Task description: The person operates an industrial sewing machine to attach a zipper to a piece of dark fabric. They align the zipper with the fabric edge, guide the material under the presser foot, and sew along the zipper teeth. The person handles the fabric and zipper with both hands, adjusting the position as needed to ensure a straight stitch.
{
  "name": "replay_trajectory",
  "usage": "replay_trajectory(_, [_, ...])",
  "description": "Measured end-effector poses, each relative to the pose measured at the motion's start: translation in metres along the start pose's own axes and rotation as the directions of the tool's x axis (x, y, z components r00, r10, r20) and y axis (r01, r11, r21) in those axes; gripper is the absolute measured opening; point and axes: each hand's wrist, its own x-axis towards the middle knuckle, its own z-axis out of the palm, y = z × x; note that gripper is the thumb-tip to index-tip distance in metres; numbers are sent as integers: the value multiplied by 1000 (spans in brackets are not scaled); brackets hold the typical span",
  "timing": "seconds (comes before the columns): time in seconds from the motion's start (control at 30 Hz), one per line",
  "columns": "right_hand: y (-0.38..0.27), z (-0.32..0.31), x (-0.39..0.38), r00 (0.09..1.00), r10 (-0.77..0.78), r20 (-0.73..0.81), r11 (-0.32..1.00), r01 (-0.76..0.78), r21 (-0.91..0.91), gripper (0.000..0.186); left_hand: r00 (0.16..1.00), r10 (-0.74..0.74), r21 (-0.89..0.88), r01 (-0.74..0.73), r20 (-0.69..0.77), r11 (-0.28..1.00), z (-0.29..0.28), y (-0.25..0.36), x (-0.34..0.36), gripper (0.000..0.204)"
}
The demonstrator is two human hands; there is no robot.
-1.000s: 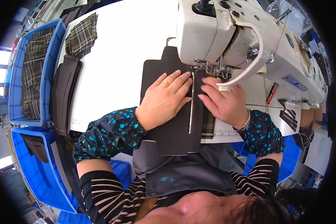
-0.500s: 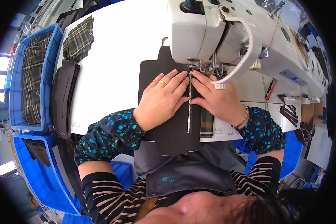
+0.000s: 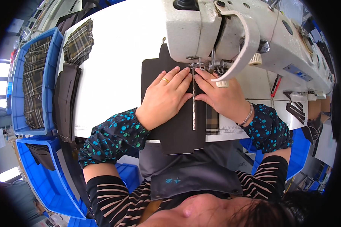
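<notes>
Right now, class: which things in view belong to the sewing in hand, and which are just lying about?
In hand:
left hand
right hand
dark fabric piece
zipper
sewing machine

Lying about:
plaid pieces on the table
dark fabric stack
blue bin of plaid cloth
lower blue bin

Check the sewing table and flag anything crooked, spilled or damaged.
Nothing stands out. Both hands, left hand and right hand, lie flat on the dark fabric panel either side of the zipper, which runs straight to the sewing machine. Plaid pieces lie on the table, unspilled.
</notes>
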Motion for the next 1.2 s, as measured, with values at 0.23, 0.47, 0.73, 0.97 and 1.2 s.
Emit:
replay_trajectory(0.23, [0, -2, 3, 1000, -25, -5, 999, 25, -20, 56, 1000, 15, 0, -15, 0, 1000, -1, -1, -1, 52])
replay_trajectory(0.47, [2, 4, 2, 997, -29, -76, 1000, 30, 5, 38, 999, 19, 24, -19, -26, 1000, 2, 0, 1, 52])
replay_trajectory(0.73, [1, 4, 2, 995, -30, -90, 1000, 30, -9, 38, 999, 27, 17, -27, -28, 1000, 3, -1, 1, 52])
replay_trajectory(0.97, [0, 1, 1, 998, -25, -54, 1000, 26, 16, 44, 1000, 19, -2, -19, 14, 1000, -1, -1, -1, 60])
replay_trajectory(1.2, [1, -3, 3, 999, -39, -36, 999, 38, -28, 56, 1000, 9, 5, -9, 21, 1000, 1, -1, -1, 61])
